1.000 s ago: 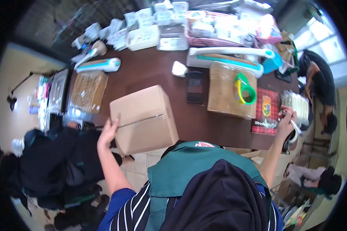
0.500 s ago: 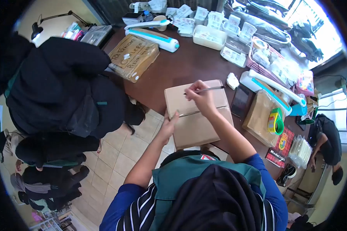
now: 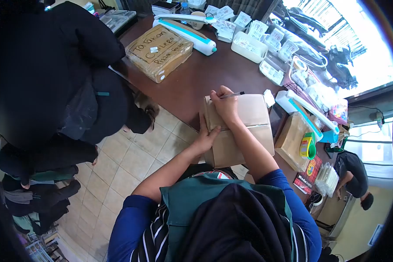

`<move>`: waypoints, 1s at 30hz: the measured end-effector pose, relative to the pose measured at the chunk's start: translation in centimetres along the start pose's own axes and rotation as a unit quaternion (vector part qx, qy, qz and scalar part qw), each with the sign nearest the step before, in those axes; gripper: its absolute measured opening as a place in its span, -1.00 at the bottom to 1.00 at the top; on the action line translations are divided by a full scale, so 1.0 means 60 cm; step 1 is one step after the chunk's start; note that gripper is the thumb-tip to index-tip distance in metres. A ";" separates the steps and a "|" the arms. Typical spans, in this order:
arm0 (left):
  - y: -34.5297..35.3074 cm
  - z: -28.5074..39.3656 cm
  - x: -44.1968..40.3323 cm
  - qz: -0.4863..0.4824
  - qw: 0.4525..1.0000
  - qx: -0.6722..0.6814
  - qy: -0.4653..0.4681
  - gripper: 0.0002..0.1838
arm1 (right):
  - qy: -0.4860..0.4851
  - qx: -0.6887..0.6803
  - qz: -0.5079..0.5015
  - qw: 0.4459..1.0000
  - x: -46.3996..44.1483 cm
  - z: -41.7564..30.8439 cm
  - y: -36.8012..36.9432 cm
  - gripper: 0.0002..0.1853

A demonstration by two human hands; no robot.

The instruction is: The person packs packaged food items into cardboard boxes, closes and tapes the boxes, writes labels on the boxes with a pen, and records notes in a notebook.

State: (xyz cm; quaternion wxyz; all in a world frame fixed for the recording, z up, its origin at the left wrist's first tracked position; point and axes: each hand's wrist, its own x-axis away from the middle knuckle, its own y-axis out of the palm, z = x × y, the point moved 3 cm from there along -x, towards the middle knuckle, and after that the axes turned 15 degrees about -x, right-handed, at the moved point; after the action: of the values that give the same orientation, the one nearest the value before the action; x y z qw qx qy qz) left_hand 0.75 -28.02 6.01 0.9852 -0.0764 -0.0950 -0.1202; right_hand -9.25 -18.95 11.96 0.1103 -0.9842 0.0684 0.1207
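A brown cardboard box point(image 3: 254, 110) with a taped seam across its top lies at the table's near edge. My right hand point(image 3: 225, 106) is closed round a dark pen point(image 3: 236, 94), its fist resting over the upper left corner of the box. The pen's tip is hidden by my fingers. My left hand point(image 3: 207, 136) grips the left side of the box, thumb on the top face and fingers along the side. No writing can be made out on the box top.
A taped box with handwriting point(image 3: 158, 52) and a white-blue sealer point(image 3: 192, 39) stand at the back left. To the right are another sealer point(image 3: 308, 111), a taped box point(image 3: 292, 135) and a green tape dispenser point(image 3: 308, 147). People in dark clothes point(image 3: 87, 52) stand at left.
The camera view has shifted. My right hand has moved from the middle of the upper flap to the box's upper left corner. My left hand still holds the left side.
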 end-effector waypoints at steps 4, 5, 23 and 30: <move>-0.006 0.000 -0.005 -0.039 0.999 -0.022 -0.017 0.00 | -0.002 0.041 0.006 0.999 0.002 -0.004 -0.004 -0.72; -0.006 0.002 -0.004 -0.046 0.998 -0.033 -0.022 -0.01 | -0.012 0.041 0.010 0.999 0.001 -0.004 -0.004 -0.72; -0.001 -0.011 -0.008 -0.041 0.999 -0.021 -0.004 0.00 | -0.007 0.057 0.036 0.998 0.003 -0.002 -0.009 -0.74; 0.003 -0.019 -0.011 -0.022 1.000 -0.011 0.010 -0.01 | -0.031 0.040 0.059 0.997 0.003 0.002 -0.009 -0.74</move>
State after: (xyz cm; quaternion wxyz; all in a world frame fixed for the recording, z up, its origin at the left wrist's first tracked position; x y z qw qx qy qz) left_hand 0.35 -27.92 4.77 0.9825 -0.0838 -0.0850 -0.1434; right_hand -9.00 -18.39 11.93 0.1442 -0.9690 0.1282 0.1544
